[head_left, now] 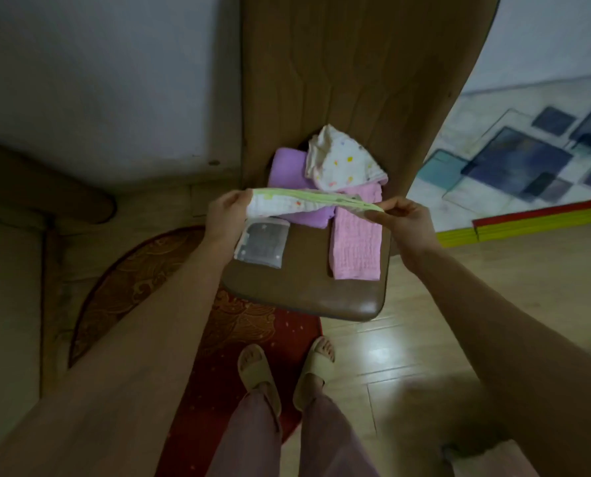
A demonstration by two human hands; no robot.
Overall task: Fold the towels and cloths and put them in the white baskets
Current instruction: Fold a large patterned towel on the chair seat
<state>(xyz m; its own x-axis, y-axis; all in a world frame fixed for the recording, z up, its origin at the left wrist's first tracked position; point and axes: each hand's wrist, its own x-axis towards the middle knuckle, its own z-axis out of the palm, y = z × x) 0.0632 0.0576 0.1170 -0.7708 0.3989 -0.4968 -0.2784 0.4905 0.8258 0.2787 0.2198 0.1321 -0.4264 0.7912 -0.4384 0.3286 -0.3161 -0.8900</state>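
A white cloth with a green edge (297, 203) is stretched in the air above a brown chair seat (304, 290). My left hand (227, 211) grips its left end and my right hand (402, 215) pinches its right end. On the seat lie a folded pink cloth (356, 251), a purple towel (287, 170), a white cloth with coloured dots (344, 160) bunched on top at the back, and a small folded grey cloth (262, 245) at the left. No white basket is in view.
The chair's tall wooden back (356, 63) rises behind the seat. A red patterned rug (225, 332) lies under the chair and my slippered feet (283, 370). A play mat with blue squares (528, 160) lies at the right, a white wall at the left.
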